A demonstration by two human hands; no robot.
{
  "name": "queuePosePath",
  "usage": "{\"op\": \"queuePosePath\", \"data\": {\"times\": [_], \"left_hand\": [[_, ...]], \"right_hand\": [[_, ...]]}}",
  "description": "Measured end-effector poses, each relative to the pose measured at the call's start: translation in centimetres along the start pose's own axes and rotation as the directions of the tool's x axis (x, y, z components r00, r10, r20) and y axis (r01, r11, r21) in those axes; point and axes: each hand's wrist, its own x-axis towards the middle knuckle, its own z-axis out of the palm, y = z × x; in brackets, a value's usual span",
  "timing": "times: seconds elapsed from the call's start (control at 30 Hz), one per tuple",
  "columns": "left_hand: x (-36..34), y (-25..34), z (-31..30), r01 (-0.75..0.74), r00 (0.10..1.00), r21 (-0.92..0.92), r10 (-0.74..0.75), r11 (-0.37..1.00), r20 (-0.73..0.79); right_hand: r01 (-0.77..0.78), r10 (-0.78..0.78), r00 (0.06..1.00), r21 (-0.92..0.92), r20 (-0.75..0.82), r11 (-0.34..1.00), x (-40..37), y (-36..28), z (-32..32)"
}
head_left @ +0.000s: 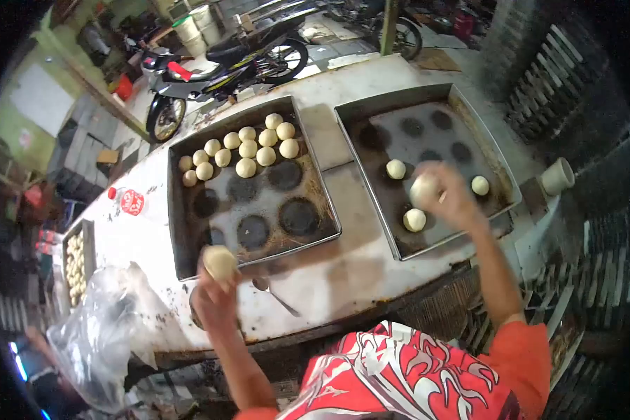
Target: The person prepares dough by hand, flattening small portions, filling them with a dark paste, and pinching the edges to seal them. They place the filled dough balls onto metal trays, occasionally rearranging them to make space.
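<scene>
My left hand [215, 297] is closed around a pale dough ball [220, 262] at the near left corner of the left tray [259, 260]. That dark metal tray holds several dough balls [248, 148] toward its far side. Over the right tray [367, 189], my right hand [455, 194], blurred, has its fingers around another dough ball [425, 190]. Around this hand, loose balls lie in the tray: one on the far left [395, 169], one nearer me [414, 220] and one to the right [480, 185].
A spoon [281, 299] lies near the table's front edge. At the left are a bottle [129, 202], a plastic bag [94, 336] and a smaller tray of small pieces [75, 266]. A white cup [557, 176] stands at the right; a motorcycle [224, 70] is behind the table.
</scene>
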Motion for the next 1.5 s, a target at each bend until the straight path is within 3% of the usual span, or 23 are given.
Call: {"op": "queuePosePath", "data": {"times": [0.03, 0.07, 0.1, 0.17, 0.2, 0.23, 0.3, 0.37, 0.43, 0.5, 0.53, 0.6, 0.63, 0.7, 0.77, 0.83, 0.9, 1.3, 1.37, 1.4, 1.43, 1.47, 1.5], "left_hand": [[-2.7, -2.0, -1.1, -0.158, 0.987, 0.616, 0.130, 0.772, 0.089], [-5.9, -2.8, 1.8, 0.166, 0.984, 0.052, -0.162, 0.985, -0.077], [-8.1, -4.5, 0.5, 0.271, 0.930, -0.100, -0.287, 0.957, -0.231], [-11.3, -7.6, -2.4, 0.391, 0.901, -0.287, -0.427, 0.875, -0.073], [-12.7, -8.1, -0.3, 0.350, 0.837, -0.376, -0.467, 0.858, -0.285], [-14.2, -8.8, -1.2, 0.361, 0.864, -0.301, -0.438, 0.883, -0.247], [-15.8, -10.0, -1.7, 0.390, 0.868, -0.010, -0.371, 0.921, -0.329], [-15.8, -10.6, -0.4, 0.385, 0.901, 0.197, -0.321, 0.901, -0.292], [-14.1, -10.9, 1.2, 0.405, 0.906, 0.397, -0.304, 0.824, -0.293], [-12.8, -11.8, 1.6, 0.162, 0.985, 0.653, -0.157, 0.740, -0.068], [-13.2, -11.8, 1.5, 0.137, 0.989, 0.548, -0.141, 0.825, -0.036], [-13.4, -8.0, -0.6, 0.288, 0.952, 0.399, -0.305, 0.871, -0.021], [-14.0, -4.7, -1.7, 0.323, 0.946, -0.091, -0.322, 0.942, 0.032], [-16.0, -1.3, -6.3, 0.270, 0.962, -0.135, -0.273, 0.953, -0.003], [-17.5, 1.4, -10.4, 0.238, 0.963, -0.102, -0.249, 0.966, -0.104], [-18.6, 2.3, -13.9, 0.271, 0.921, -0.026, -0.267, 0.962, -0.283], [-18.9, 2.8, -17.0, 0.304, 0.860, 0.008, -0.271, 0.953, -0.433], [-15.2, 6.5, -20.1, 0.271, 0.899, -0.122, -0.297, 0.955, -0.322], [-14.9, 6.8, -19.6, 0.277, 0.902, -0.115, -0.299, 0.954, -0.311], [-14.7, 6.9, -19.1, 0.264, 0.918, -0.282, -0.330, 0.922, -0.220], [-14.5, 6.7, -18.7, 0.258, 0.930, -0.440, -0.344, 0.860, -0.126], [-14.1, 6.3, -18.3, 0.259, 0.931, -0.440, -0.344, 0.860, -0.125], [-13.4, 5.9, -17.6, 0.273, 0.953, -0.427, -0.303, 0.862, -0.002]], "right_hand": [[0.096, -0.114, 0.976, -0.102, -0.184, 0.990, 2.5, 4.6, -1.3], [-0.068, -0.006, 0.964, -0.271, -0.265, 0.960, 5.0, 8.3, -2.0], [-0.237, 0.085, 0.933, -0.418, -0.350, 0.877, 6.7, 11.8, -1.9], [-0.298, 0.306, 0.947, -0.612, -0.095, 0.733, 7.3, 19.1, 0.1], [-0.279, 0.296, 0.950, -0.702, -0.102, 0.655, 5.5, 17.8, 1.7], [-0.288, 0.289, 0.952, -0.631, -0.104, 0.721, 5.2, 16.4, 1.6], [-0.114, -0.145, 0.938, -0.675, -0.314, 0.729, 3.8, 10.8, 2.4], [0.049, -0.166, 0.924, -0.324, -0.345, 0.945, -0.2, 2.8, 4.6], [0.046, -0.020, 0.995, 0.279, -0.097, 0.959, -4.6, -2.8, 9.9], [0.343, -0.377, 0.926, 0.364, 0.022, 0.866, -6.6, -8.7, 17.0], [0.344, -0.411, 0.906, 0.383, 0.105, 0.857, -7.4, -9.7, 20.9], [-0.161, -0.164, 0.907, 0.680, 0.387, 0.715, -6.4, -11.7, 26.0], [-0.149, -0.174, 0.907, 0.678, 0.383, 0.720, -6.3, -13.1, 28.2], [-0.265, -0.195, 0.773, 0.586, 0.604, 0.766, -6.6, -15.9, 32.3], [0.403, -0.503, 0.814, 0.339, 0.291, 0.850, -7.9, -18.0, 36.6], [0.594, -0.607, 0.755, 0.132, 0.249, 0.793, -8.4, -19.3, 39.4], [0.642, -0.621, 0.742, -0.002, 0.251, 0.766, -8.7, -19.5, 41.6], [0.659, -0.469, 0.734, -0.346, 0.491, 0.668, -7.7, -19.0, 40.9], [0.487, -0.347, 0.834, -0.276, 0.429, 0.829, -6.1, -17.7, 39.2], [0.204, -0.115, 0.893, -0.162, 0.435, 0.966, -5.2, -17.3, 38.3], [0.205, -0.115, 0.893, -0.166, 0.436, 0.965, -5.1, -17.2, 37.4], [-0.127, 0.034, 0.860, 0.149, 0.510, 0.981, -5.0, -17.4, 36.6], [-0.456, 0.130, 0.775, 0.405, 0.619, 0.792, -4.9, -17.7, 35.7]]}}
